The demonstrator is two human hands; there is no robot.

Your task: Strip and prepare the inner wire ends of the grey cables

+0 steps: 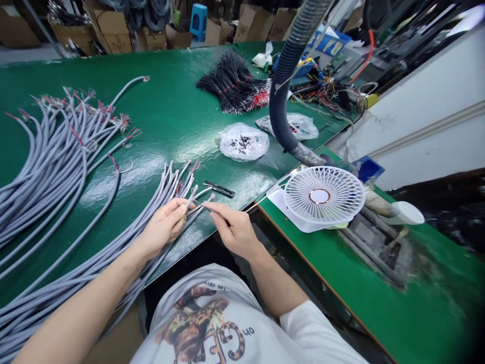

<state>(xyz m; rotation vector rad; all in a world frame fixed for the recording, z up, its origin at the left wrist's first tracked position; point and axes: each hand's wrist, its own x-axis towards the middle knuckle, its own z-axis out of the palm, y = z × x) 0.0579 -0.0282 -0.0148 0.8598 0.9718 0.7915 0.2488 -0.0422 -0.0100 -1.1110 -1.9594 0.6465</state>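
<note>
My left hand is closed on the end of a grey cable, whose pale stripped tip stands up past the fingers. Close by on the right, my right hand pinches at thin strands from that end; the fingertips hide exactly what they grip. Around and under my left hand runs a bundle of grey cables with stripped, frayed tips. Just beyond the hands lies a pair of black thread snips.
A second pile of grey cables lies left. Beyond are a plastic bag of small black pieces and bundled black wires. A ribbed hose hangs at right above a white fan on the lower green bench.
</note>
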